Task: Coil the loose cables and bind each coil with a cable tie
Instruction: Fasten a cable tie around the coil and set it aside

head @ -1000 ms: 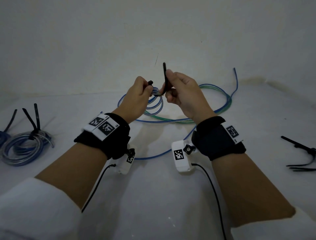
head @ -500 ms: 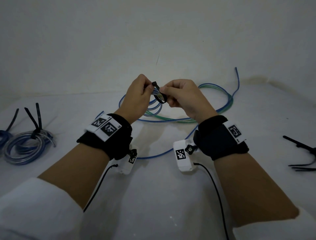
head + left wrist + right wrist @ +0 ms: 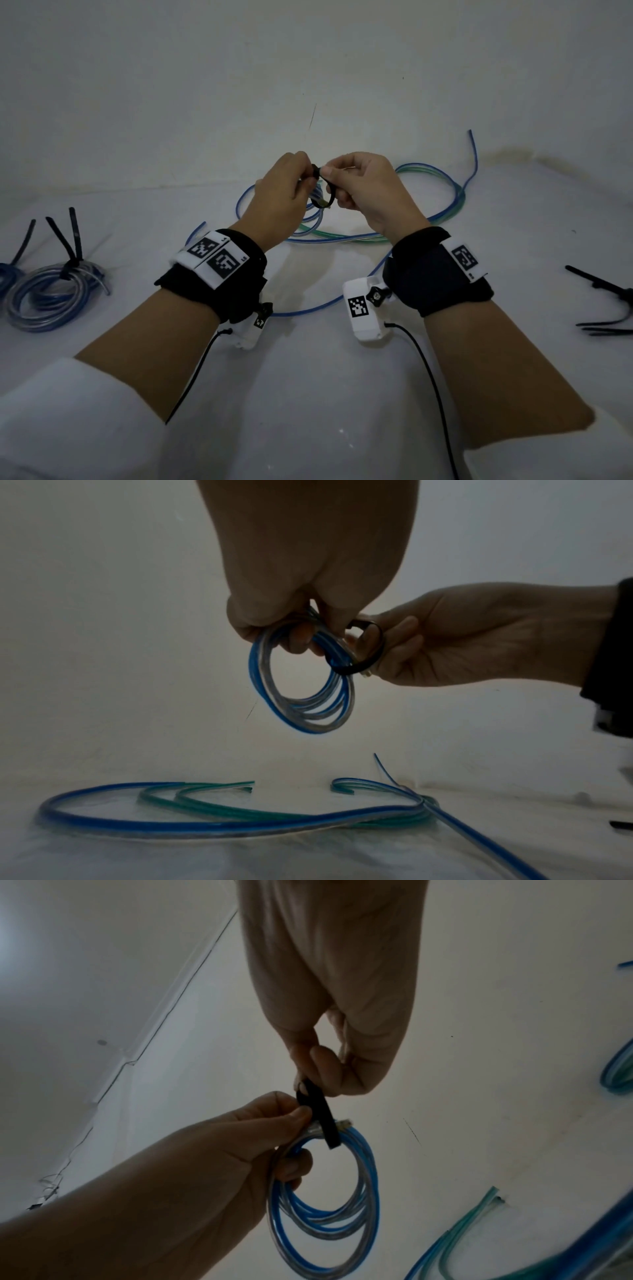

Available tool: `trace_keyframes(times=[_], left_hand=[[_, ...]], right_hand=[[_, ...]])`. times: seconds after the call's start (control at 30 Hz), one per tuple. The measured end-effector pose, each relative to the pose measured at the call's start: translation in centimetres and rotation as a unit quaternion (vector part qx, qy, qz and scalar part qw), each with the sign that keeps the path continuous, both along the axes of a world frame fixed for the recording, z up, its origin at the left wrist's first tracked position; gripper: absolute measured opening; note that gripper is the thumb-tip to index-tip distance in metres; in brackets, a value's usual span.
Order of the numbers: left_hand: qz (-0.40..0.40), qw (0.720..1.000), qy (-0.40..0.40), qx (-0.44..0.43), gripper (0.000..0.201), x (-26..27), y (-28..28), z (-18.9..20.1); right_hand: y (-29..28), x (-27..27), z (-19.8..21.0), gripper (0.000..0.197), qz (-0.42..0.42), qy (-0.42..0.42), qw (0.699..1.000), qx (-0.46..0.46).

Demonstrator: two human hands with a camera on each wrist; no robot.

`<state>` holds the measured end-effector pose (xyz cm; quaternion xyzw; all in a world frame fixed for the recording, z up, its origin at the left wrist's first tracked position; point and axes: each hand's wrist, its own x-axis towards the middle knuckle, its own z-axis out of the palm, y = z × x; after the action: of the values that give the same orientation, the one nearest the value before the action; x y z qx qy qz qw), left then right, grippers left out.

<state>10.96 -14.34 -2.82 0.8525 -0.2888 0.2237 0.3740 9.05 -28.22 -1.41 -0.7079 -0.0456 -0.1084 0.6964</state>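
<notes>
Both hands are raised above the white surface, close together. My left hand (image 3: 284, 192) grips the top of a small blue and clear cable coil (image 3: 301, 696) (image 3: 325, 1204) that hangs below its fingers. A black cable tie (image 3: 327, 193) (image 3: 368, 653) (image 3: 318, 1115) is looped around the coil's strands. My right hand (image 3: 363, 185) pinches the tie's free end between thumb and forefinger, right against the left fingertips. The tie's head is hidden between the fingers.
Loose blue and green cables (image 3: 428, 212) lie spread on the surface behind the hands. A bound blue coil (image 3: 51, 294) with upright tie tails lies at the left. Spare black cable ties (image 3: 606, 301) lie at the right edge. A wall rises behind.
The tie's tail stood upright in my right hand a second ago. It has since been bent down into a loop round the coil, and both hands have moved closer together.
</notes>
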Motion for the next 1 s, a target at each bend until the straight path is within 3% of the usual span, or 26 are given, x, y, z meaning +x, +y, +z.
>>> trace_keyframes(times=[0.07,0.2,0.33,0.5,0.7,1.0], left_hand=[[-0.013,1.000,0.004,0.006,0.010,-0.3,-0.1,0.2],[-0.003,1.000,0.005,0.021,0.021,-0.5,0.0,0.4],[-0.012,1.000,0.019,0.014,0.019,-0.7,0.1,0.2],[-0.052,0.997,0.061,0.008,0.010,-1.1,0.1,0.0],[-0.106,0.990,0.089,0.024,0.011,-1.8,0.2,-0.8],[-0.124,0.984,0.130,0.019,0.013,-2.2,-0.5,0.0]], right_hand=[[-0.2,0.0,-0.1,0.015,0.003,0.003,1.000,0.004],[-0.5,-0.3,0.2,0.012,0.052,0.009,0.998,-0.017],[-0.8,-0.2,-0.2,0.011,0.064,0.039,0.996,0.047],[-1.4,0.3,-0.3,0.015,0.022,0.080,0.992,0.094],[-1.7,0.7,-0.8,0.018,-0.040,0.083,0.994,0.053],[-2.3,0.8,-0.6,0.016,-0.088,0.054,0.994,0.022]])
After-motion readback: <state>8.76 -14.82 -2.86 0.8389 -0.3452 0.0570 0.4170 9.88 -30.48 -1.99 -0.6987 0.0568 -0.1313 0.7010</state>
